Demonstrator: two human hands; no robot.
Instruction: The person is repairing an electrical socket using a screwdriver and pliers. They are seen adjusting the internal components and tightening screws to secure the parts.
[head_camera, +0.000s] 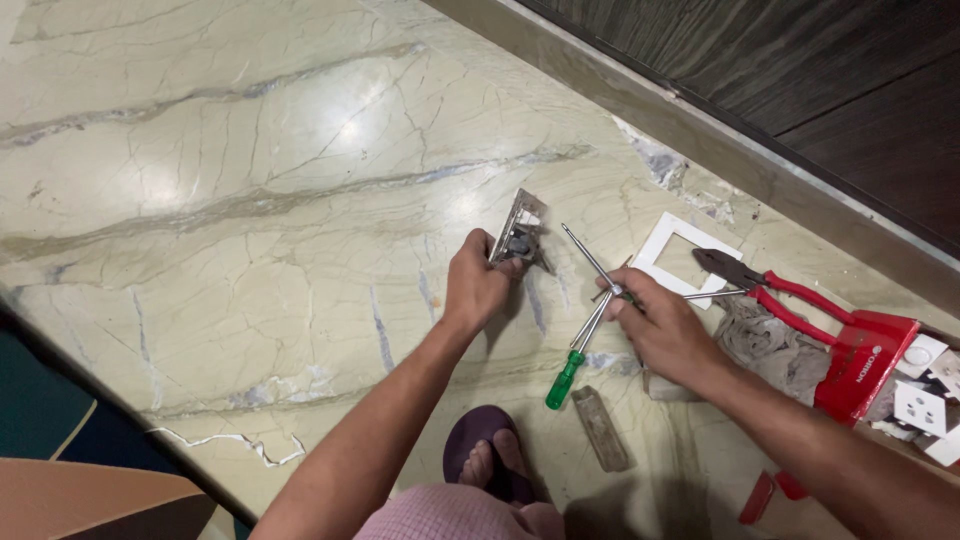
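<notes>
Metal switch frame (520, 238) pinched in left hand (474, 287); right hand (655, 325) clutches loose green-handled screwdrivers (578, 345), which could slip at frame centre

Bright overhead light, floor (250, 200) glare, sharp

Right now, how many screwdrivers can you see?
2, both in the right hand: a green-handled screwdriver pointing down toward the floor, and a thin metal one crossing it, tip toward the switch module in the left hand. Others may be hidden in the red pouch.

Switch plate (520, 235) lies left of the screwdrivers (590, 310); frame (672, 252) and pliers (780, 290) to their right
</notes>
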